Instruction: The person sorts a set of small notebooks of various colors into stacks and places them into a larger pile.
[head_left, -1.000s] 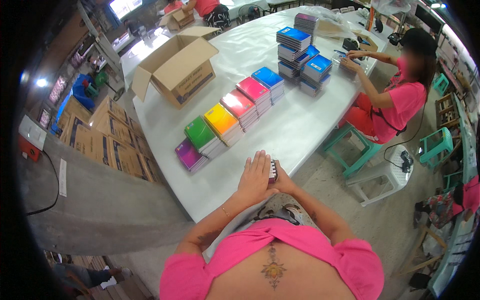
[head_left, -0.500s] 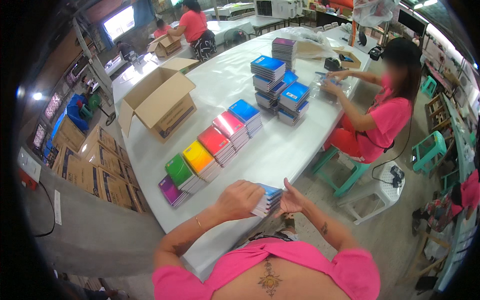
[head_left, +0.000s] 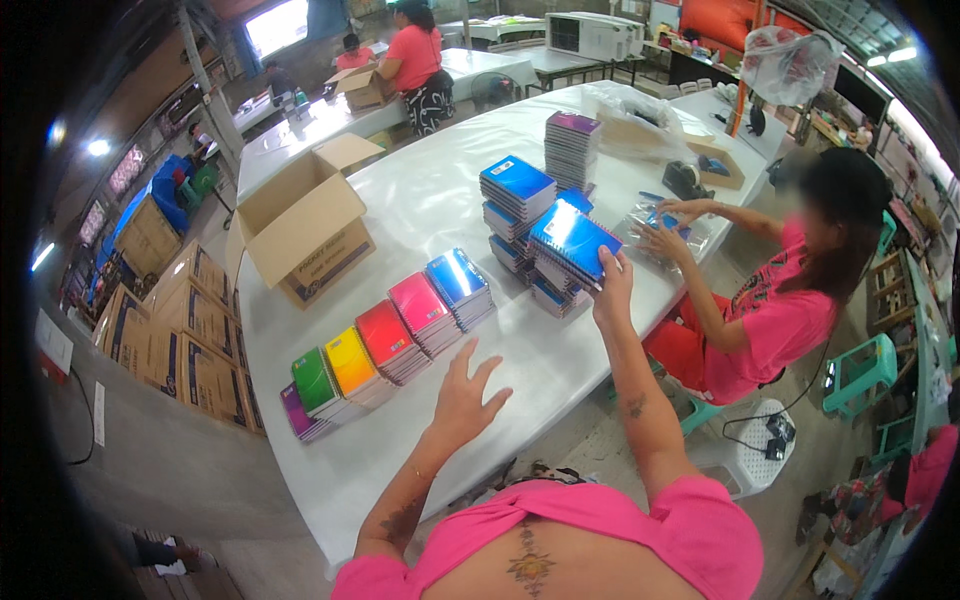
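My right hand (head_left: 612,285) grips a small stack of blue spiral notebooks (head_left: 570,238) by its right edge, over or on a lower stack of blue notebooks (head_left: 556,298); whether they touch, I cannot tell. Close by rise another stack of blue notebooks (head_left: 517,188) and a tall purple-topped stack (head_left: 573,125). My left hand (head_left: 466,395) hovers above the white table with its fingers spread and nothing in them. Just beyond it runs a slanting row of notebook stacks: purple (head_left: 294,410), green (head_left: 315,382), yellow (head_left: 350,358), red (head_left: 388,335), pink (head_left: 422,303) and blue (head_left: 460,280).
An open cardboard box (head_left: 310,240) stands on the table (head_left: 420,215) at the left. On the right a seated co-worker (head_left: 765,310) handles clear plastic packaging near a tape dispenser (head_left: 686,180). Closed cartons (head_left: 185,360) are piled on the floor at left; a white stool (head_left: 755,445) is at right.
The stack of blue notebooks has gone from between both hands near my body to the blue stacks, carried by my right hand. My left hand has let go and opened.
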